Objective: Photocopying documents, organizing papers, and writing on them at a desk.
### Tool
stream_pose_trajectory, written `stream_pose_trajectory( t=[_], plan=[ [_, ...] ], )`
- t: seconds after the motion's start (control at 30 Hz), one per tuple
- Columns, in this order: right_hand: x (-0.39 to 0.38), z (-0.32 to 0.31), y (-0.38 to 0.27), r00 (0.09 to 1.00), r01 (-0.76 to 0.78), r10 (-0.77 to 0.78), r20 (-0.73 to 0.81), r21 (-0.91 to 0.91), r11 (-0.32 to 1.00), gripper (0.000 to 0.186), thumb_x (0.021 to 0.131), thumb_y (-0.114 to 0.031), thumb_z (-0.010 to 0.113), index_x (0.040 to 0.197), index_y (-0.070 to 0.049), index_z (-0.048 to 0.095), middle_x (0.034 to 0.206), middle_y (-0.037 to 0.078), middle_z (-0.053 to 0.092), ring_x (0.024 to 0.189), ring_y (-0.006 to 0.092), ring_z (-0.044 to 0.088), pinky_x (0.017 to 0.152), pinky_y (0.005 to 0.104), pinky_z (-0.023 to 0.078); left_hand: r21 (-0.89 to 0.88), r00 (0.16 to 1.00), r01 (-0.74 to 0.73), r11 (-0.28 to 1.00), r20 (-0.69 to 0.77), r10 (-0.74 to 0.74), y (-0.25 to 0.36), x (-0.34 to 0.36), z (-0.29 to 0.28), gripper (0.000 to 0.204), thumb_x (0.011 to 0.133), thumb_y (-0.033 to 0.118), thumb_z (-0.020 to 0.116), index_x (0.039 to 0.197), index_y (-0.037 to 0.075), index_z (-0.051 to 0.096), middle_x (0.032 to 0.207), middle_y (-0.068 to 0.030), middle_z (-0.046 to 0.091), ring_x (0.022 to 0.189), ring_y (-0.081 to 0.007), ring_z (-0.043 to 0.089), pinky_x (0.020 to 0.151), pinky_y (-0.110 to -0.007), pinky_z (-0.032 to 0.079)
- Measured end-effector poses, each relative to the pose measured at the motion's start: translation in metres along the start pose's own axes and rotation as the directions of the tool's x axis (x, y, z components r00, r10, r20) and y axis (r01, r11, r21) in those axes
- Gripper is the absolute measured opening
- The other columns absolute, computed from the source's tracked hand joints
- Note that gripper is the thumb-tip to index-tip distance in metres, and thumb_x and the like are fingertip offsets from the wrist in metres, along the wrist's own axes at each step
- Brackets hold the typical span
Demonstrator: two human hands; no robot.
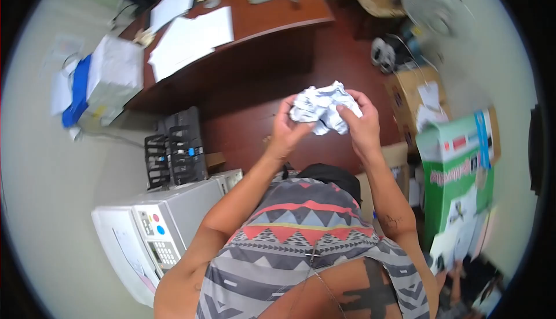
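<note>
A crumpled ball of white paper (321, 107) is held up in front of me, above the reddish floor, between both hands. My left hand (288, 126) grips its left side, with the thumb along its lower edge. On the opposite side my right hand (362, 123) is closed on the paper, the thumb pressed onto the near face and the fingers behind it. Dark marks show in the folds, too small to make out. Parts of the fingers are hidden behind the paper.
Ahead stands a brown desk (272, 15) with loose white sheets (194, 38) and folders. A white office machine (174, 209) and a black printer (174, 148) are at my left. To the right are a green box (457, 186), a cardboard box (414, 96) and a fan (437, 12).
</note>
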State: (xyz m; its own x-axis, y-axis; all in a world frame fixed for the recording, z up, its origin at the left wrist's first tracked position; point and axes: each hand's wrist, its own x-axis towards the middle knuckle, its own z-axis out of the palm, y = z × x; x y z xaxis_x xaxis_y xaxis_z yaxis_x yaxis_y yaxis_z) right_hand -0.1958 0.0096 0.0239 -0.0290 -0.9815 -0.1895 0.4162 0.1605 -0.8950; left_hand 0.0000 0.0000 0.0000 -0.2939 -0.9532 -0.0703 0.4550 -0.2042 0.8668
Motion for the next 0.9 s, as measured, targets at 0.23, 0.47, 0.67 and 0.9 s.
stream_pose_trajectory(
  t=[0.23,0.47,0.67,0.9],
  plan=[
    [0.081,0.200,0.040,0.961,0.229,-0.221,0.165,-0.028,0.973,0.056,0.084,-0.007,0.079,0.131,0.002,0.050,0.114,0.008,0.065,0.102,0.0139,0.063,0.090,0.0291,0.052,0.239,0.890,-0.301,0.923,-0.277,0.362,0.093,0.049,-0.120,0.054,0.086,0.016,0.077,0.127,0.000,0.045,0.124,-0.0114,0.053,0.116,-0.0204,0.054,0.098,-0.035,0.046],
    [0.196,0.288,0.057,0.921,0.386,-0.347,0.177,-0.296,0.874,0.019,0.091,-0.009,0.067,0.103,0.005,0.070,0.090,0.005,0.072,0.081,0.0086,0.064,0.073,0.0275,0.051,0.784,0.711,-0.231,0.577,-0.268,0.650,0.191,0.099,-0.210,0.048,0.080,0.002,0.079,0.120,-0.006,0.054,0.113,-0.0110,0.063,0.102,-0.0181,0.064,0.086,-0.030,0.054],
    [0.315,0.330,0.062,0.979,-0.186,0.152,0.133,0.305,0.934,0.033,0.101,-0.012,0.053,0.131,0.001,0.049,0.120,0.013,0.065,0.110,0.0265,0.065,0.091,0.0479,0.054,-0.027,0.695,-0.503,0.864,-0.606,0.386,0.216,0.144,-0.280,0.053,0.081,-0.020,0.061,0.126,0.006,0.048,0.139,-0.0152,0.052,0.125,-0.0249,0.055,0.100,-0.039,0.051],
    [0.439,0.364,0.061,0.980,-0.052,-0.021,0.196,0.359,0.932,0.039,0.103,-0.011,0.054,0.140,-0.002,0.048,0.133,0.011,0.060,0.123,0.0236,0.058,0.106,0.0405,0.045,0.491,0.893,-0.265,0.830,-0.201,0.403,0.207,0.182,-0.341,0.032,0.072,-0.020,0.063,0.090,0.007,0.063,0.156,-0.0180,0.037,0.144,-0.0322,0.037,0.116,-0.045,0.033]
  ],
)
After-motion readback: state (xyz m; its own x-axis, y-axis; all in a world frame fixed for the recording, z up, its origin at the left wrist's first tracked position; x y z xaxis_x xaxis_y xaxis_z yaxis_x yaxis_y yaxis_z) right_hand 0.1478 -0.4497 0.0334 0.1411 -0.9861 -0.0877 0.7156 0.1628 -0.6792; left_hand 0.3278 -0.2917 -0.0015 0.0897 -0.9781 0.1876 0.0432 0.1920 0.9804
